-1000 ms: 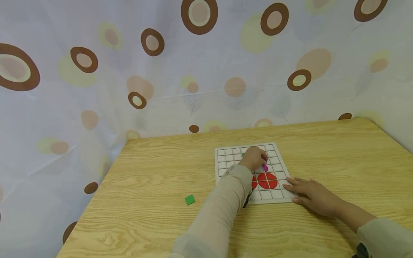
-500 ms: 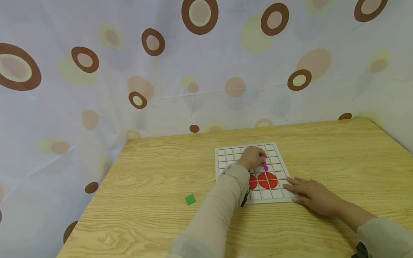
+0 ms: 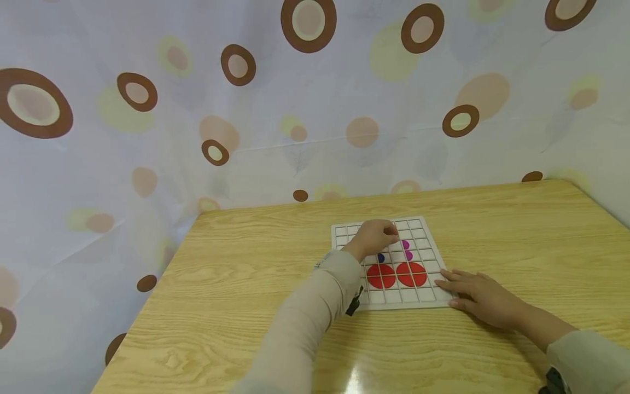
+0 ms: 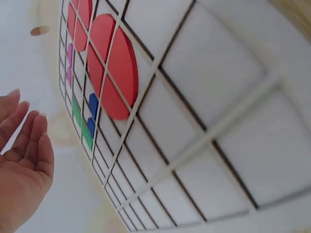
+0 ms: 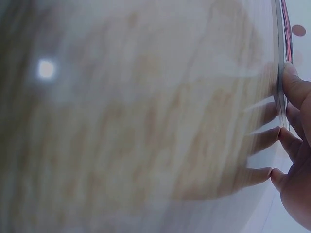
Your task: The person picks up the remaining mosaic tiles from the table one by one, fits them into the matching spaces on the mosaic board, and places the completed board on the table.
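A white grid board [image 3: 417, 296] lies on the table. Red pieces in it form two discs, a left one [image 3: 381, 276] and a right one [image 3: 412, 274]. Two small magenta pieces [image 3: 409, 255] sit above the right disc and a blue piece [image 3: 381, 258] above the left. My left hand [image 3: 374, 237] hovers over the board's upper middle; in the left wrist view its fingers are loosely bent with nothing visible in them. That view also shows green pieces [image 4: 76, 110] beside two blue ones. My right hand [image 3: 484, 298] rests its outstretched fingers on the board's right edge.
The wooden table [image 3: 246, 262] runs back to a patterned cloth [image 3: 315, 98] that hangs behind it and along the sides. My left sleeve [image 3: 300, 323] covers part of the table left of the board.
My left hand has moved left from the magenta pieces, baring both of them and the blue piece. The green square on the table is now hidden, apparently behind my left forearm. The right hand stays put.
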### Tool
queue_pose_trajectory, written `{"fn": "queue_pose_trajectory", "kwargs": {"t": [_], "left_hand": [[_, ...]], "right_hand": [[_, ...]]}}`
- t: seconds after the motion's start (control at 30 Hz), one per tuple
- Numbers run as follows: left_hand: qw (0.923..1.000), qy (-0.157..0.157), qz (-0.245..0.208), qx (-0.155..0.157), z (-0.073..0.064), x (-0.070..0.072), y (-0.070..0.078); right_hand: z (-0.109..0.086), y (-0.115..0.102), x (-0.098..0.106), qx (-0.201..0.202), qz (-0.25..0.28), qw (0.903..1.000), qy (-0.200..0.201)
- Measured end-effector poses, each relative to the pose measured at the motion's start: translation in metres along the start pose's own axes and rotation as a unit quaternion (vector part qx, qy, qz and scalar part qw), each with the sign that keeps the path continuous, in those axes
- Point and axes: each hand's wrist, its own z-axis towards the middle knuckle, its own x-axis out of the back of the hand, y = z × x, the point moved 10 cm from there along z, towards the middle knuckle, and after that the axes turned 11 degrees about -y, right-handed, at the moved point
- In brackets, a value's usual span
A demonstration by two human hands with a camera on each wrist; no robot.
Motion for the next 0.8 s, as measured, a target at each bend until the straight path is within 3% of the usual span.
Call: {"fn": "queue_pose_trajectory", "kwargs": {"t": [0.37,0.8], "left_hand": [[0.9993,0.0,-0.032,-0.019,-0.043,0.022,0.0],[0.9931,-0.018,-0.115,-0.013,-0.093,0.027,-0.022]], "right_hand": [[-0.001,0.0,0.002,0.017,-0.018,0.9996,0.012],[0.002,0.001,0.002,0.011,-0.014,0.9998,-0.002]]}}
